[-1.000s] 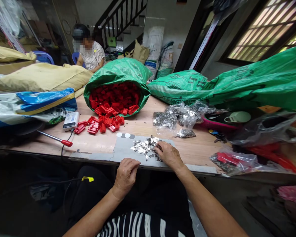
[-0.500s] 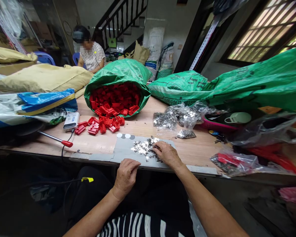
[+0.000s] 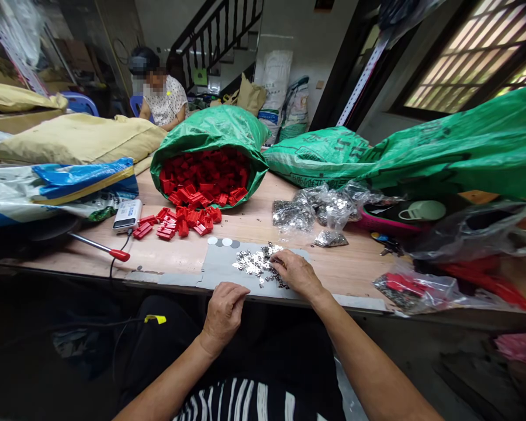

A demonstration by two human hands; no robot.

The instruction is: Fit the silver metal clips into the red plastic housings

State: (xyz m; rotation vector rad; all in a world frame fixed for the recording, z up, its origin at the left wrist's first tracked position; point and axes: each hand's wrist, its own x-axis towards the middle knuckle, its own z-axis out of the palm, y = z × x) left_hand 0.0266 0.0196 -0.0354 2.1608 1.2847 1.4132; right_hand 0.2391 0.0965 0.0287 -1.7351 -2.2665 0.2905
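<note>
A loose pile of small shiny metal pieces [image 3: 255,262] lies on a grey mat [image 3: 219,263] at the table's front edge. My right hand [image 3: 297,272] rests at the right side of this pile, thumb and fingertips drawn together among the pieces. Whatever those fingertips pinch is too small to make out. My left hand [image 3: 225,310] is at the front edge of the mat, left of the pile. Its fingers are curled with the thumb against them, and anything inside is hidden. Beyond the mat, several red plastic parts [image 3: 184,221] lie on the table.
A green sack [image 3: 214,126] full of red parts opens toward me. Clear bags of metal pieces [image 3: 293,215] lie right of it. At left are a power bank [image 3: 127,215] with a cable and a red-tipped lever [image 3: 119,255]. Another person [image 3: 164,96] sits beyond the sacks.
</note>
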